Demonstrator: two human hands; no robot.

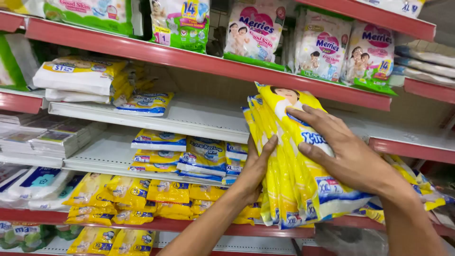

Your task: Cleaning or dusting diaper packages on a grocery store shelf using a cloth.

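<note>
Both hands steady a stack of yellow diaper packs stood on edge at the shelf front.

The left hand presses flat against the near side of the stack, fingers up, its grip open as a brace; the right hand lies spread over the front pack, its grip wide, fingers splayed across the glossy film. The packs are thin, soft, pillow-like plastic sleeves, yellow with blue and white bands, upright and leaning slightly, resting on the red-edged shelf. By the look of it, the step in hand is squaring up the bundle; a next move would call for even pressure from both sides, since the slick film slides easily. Flat stacks of like packs lie to the left.
</note>
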